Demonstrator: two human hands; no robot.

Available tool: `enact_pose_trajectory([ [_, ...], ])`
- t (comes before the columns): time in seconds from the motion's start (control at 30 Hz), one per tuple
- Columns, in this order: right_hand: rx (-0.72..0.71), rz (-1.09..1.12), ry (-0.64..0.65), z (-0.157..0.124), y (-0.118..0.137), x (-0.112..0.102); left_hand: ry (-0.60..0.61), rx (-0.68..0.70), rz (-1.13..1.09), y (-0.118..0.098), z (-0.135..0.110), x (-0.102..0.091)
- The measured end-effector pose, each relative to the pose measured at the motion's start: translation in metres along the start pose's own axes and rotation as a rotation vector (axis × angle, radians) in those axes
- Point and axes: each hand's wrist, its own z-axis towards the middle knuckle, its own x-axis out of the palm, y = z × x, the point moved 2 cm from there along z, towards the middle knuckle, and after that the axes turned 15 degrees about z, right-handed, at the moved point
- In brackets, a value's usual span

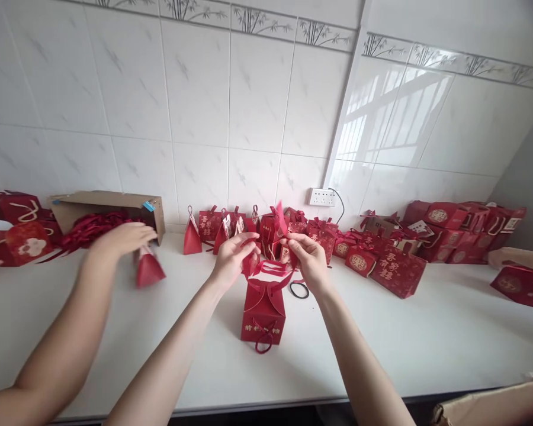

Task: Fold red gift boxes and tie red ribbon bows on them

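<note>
A small red gift box (263, 310) with gold print and a ribbon loop stands on the white table (426, 343) in front of me. Both my hands are at its raised top flaps. My left hand (233, 255) pinches the left flap, and my right hand (310, 255) pinches the right flap and handle strip. Both hands are closed on the box top.
Another person's arm (71, 331) reaches from the left to a cardboard box (106, 207) of red ribbons, above a red cone-shaped pouch (148, 269). Several red gift boxes (395, 269) line the tiled wall. A black ring (299, 290) lies beside my box. Someone's hand (515, 258) is at the right edge.
</note>
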Motion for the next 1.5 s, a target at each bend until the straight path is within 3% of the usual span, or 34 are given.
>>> enact_pose_trajectory([
  [0.17, -0.002, -0.056, 0.058, -0.004, 0.015, 0.028, 0.074, 0.054, 0.141, -0.021, -0.007, 0.019],
  [0.43, 0.026, -0.056, 0.025, -0.017, 0.029, 0.035, 0.108, 0.132, 0.228, -0.043, -0.026, 0.026],
  [0.67, 0.047, -0.076, 0.007, -0.032, 0.027, 0.033, -0.024, 0.159, 0.186, -0.049, -0.032, 0.025],
  [0.83, -0.09, -0.085, 0.0, -0.037, 0.027, 0.037, 0.016, 0.114, 0.261, -0.055, -0.036, 0.029],
  [1.0, -0.225, -0.095, 0.098, -0.037, 0.036, 0.051, 0.029, 0.1, 0.351, -0.065, -0.041, 0.034],
  [1.3, -0.127, -0.396, 0.172, -0.033, 0.041, 0.061, -0.002, 0.186, 0.609, -0.08, -0.044, 0.04],
  [1.4, -0.124, -0.466, 0.127, -0.032, 0.047, 0.061, 0.04, 0.181, 0.593, -0.083, -0.044, 0.041],
  [1.5, -0.029, -0.417, 0.121, -0.03, 0.053, 0.063, 0.069, 0.156, 0.54, -0.085, -0.044, 0.042],
])
